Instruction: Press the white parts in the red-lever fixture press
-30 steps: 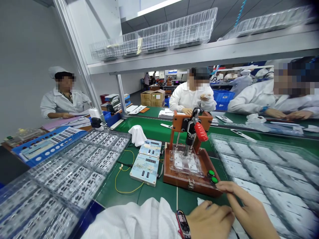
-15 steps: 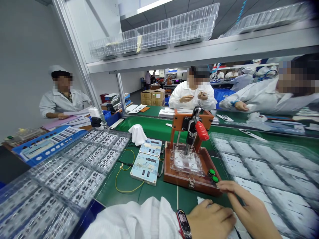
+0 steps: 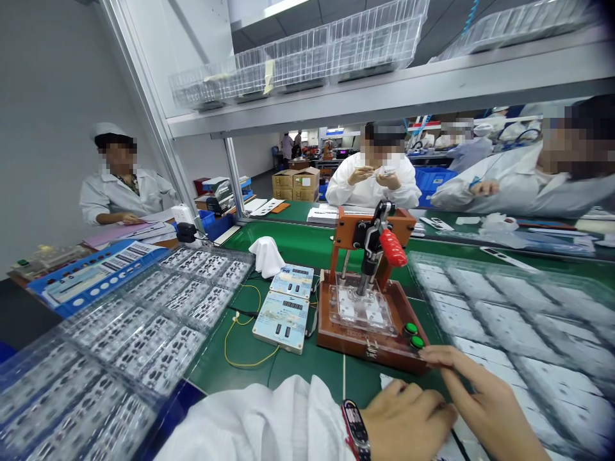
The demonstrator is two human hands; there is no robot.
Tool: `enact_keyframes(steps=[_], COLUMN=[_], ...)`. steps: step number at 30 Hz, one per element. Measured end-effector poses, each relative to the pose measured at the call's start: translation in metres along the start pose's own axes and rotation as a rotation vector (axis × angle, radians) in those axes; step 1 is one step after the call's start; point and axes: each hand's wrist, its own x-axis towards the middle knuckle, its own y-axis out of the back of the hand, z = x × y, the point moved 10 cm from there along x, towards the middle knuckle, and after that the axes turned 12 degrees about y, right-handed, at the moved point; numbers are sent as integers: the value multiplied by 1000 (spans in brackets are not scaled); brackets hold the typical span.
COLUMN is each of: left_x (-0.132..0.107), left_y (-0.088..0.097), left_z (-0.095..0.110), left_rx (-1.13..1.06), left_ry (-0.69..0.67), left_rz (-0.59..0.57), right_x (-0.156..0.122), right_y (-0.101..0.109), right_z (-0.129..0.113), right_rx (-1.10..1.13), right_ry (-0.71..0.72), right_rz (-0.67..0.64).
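Observation:
A wooden test fixture stands in front of me, with a clear plate and a toggle clamp with a red handle. My right hand has its fingers stretched out, the fingertips at the fixture's front right corner, close beside the green buttons. Just in front of the fixture is my left hand, wearing a wristband, its fingers curled down. A small whitish piece pokes out by its fingers; most of it is hidden. Two meter boxes with displays lie left of the fixture.
Clear trays of small parts fill the left side. Another tray of white pieces lies at right. A white cloth-like cover stands behind the meters, near a yellow wire. A shelf crosses overhead; co-workers sit beyond.
My view has shifted slightly. My hands stay almost in place by the fixture. Across the bench, the middle co-worker's hands are higher, and the right co-worker's hand has lifted.

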Motion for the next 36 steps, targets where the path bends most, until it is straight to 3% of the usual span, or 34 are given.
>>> enact_keyframes(steps=[11,17,31,36], left_x=[-2,-5,-4,-5], left_y=[6,13,15,11], left_z=[0,3,4,3], left_rx=[19,85,150,108], left_ry=[-20,-27,-29,-29], left_rz=[65,21,62,35], right_x=[-5,-4,-5,8], right_y=[-2,-1,-4,4], right_z=[6,6,7,-8], right_rx=[-4,-9,-6,30], right_ry=[-27,-40,-29,-33], right_rz=[-1,-12,-14,30])
